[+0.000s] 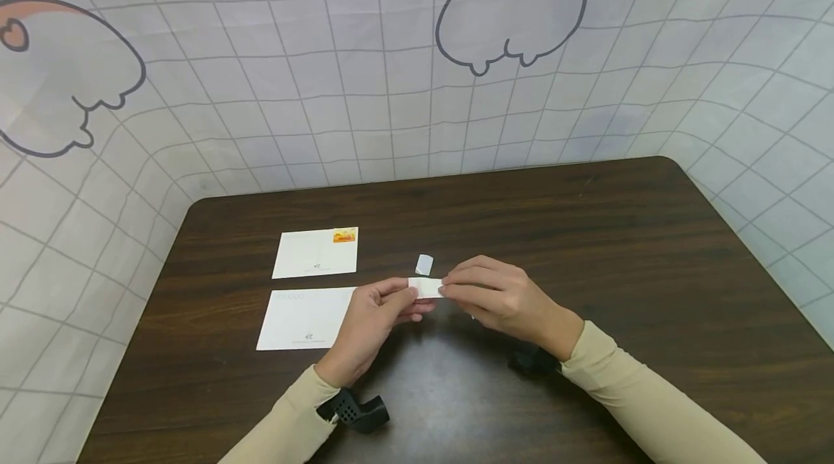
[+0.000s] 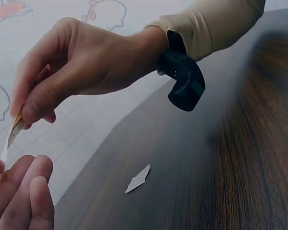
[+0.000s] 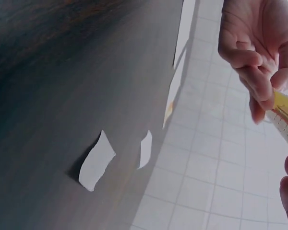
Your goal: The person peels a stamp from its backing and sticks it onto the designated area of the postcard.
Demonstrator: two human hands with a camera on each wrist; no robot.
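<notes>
A small stamp [image 1: 426, 287], white on the back, is stretched between both hands above the table. My left hand [image 1: 374, 319] pinches its left end with thumb and fingers. At the other end, the fingertips of my right hand [image 1: 502, 297] pinch it too. Its yellow printed face [image 3: 284, 108] shows in the right wrist view, turned downward. Behind the hands lies a white paper scrap [image 1: 424, 265]. A larger torn scrap [image 3: 97, 163] rests on the table below the right hand, mostly hidden by that hand in the head view.
Left of the hands, a white envelope [image 1: 306, 258] bears an orange and yellow stamp [image 1: 344, 235] at its upper right corner. Nearer lies a second envelope [image 1: 302, 319], its right end covered by the left hand. The dark wooden table [image 1: 619, 232] meets a grid-patterned curtain [image 1: 326, 124].
</notes>
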